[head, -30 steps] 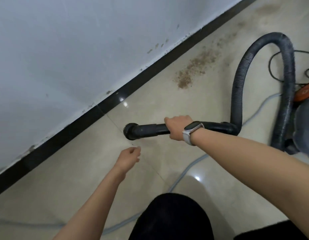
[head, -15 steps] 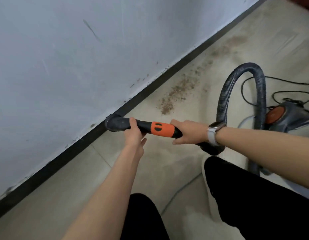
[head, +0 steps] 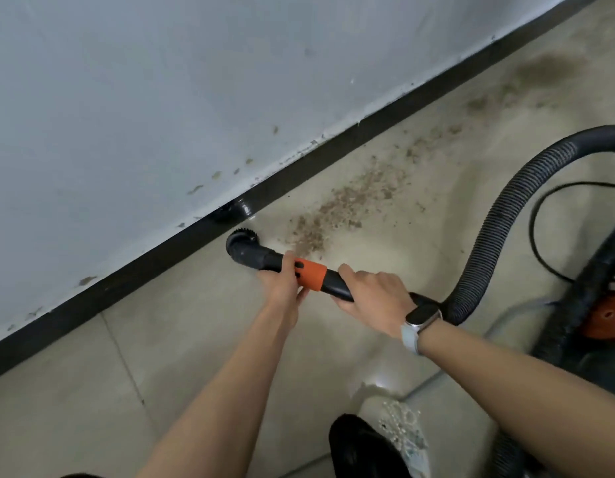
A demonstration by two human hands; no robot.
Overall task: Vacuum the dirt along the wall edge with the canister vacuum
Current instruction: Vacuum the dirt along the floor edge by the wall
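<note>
Head view: the wand [head: 288, 267] looks stiff and light, though the ribbed hose [head: 488, 236] likely drags; best held at the orange collar and behind it. Left hand [head: 281, 281] wraps the collar, right hand [head: 371, 298] clasps the rear, arms extended. Nozzle sits near the baseboard [head: 126, 274], just beside the dirt [head: 347, 208].

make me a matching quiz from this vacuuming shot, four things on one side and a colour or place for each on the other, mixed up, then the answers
Things:
1. wand collar
2. baseboard
3. dirt patch
4. watch

Descriptions:
A. on the right wrist
B. orange, between the two hands
C. brown, spread on the floor along the wall
D. black strip at the foot of the wall

Pairs: 1-B, 2-D, 3-C, 4-A
</note>
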